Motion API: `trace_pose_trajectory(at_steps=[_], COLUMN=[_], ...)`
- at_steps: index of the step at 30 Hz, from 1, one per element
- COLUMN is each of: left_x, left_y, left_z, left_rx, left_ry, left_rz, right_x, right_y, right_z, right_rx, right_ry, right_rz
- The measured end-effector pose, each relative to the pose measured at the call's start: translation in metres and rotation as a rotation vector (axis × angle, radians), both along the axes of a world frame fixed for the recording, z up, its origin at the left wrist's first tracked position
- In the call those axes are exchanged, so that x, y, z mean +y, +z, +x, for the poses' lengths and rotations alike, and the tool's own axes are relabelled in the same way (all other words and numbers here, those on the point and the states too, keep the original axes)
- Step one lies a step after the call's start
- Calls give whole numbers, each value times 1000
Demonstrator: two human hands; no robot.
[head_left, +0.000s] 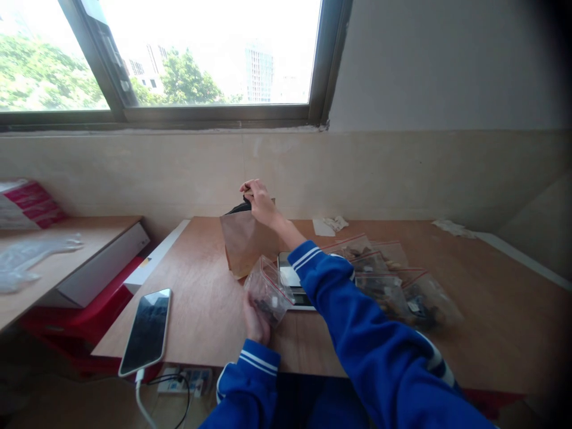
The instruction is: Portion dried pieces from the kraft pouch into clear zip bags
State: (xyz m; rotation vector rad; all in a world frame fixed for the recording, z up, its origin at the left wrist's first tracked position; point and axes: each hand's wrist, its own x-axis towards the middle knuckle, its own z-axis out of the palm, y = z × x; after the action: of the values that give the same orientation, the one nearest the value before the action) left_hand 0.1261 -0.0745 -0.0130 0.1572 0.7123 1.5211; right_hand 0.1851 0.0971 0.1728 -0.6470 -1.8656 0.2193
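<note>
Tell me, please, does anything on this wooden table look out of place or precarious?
The phone lies at the table's near left corner, its lower end jutting past the edge with the charging cable hanging below. Otherwise nothing looks spilled or damaged.

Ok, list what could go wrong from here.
The paper bag stands upright, held only at its top by the right hand; a pull might tip it. The left hand holds an open zip bag tilted, so its dark contents could spill. The phone overhangs the table edge with a cable hanging; a snag could drag it off.
</note>
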Motion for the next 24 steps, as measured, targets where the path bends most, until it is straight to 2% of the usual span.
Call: trace_pose_trajectory(at_steps=[4,7,11,16,19,24], left_x=[-1,-2,-2,-3,-3,-2], left_y=[0,2,2,1,2,3], left_z=[0,1,1,0,0,1], left_rx=[11,7,25,34,19,7], left_ry=[-8,-6,34,23,17,36], left_rz=[-38,-7,-73,-58,-42,-54], right_x=[2,0,-8,-21,-25,-30], right_y=[-12,-13,-15,-20,-18,-7], right_z=[0,2,1,-1,-2,-6], right_rx=[-29,-50,-144,-371,-472,-614], right_ry=[18,44,21,-162,-256,-321], right_rz=[-24,-47,-6,60,22,-48])
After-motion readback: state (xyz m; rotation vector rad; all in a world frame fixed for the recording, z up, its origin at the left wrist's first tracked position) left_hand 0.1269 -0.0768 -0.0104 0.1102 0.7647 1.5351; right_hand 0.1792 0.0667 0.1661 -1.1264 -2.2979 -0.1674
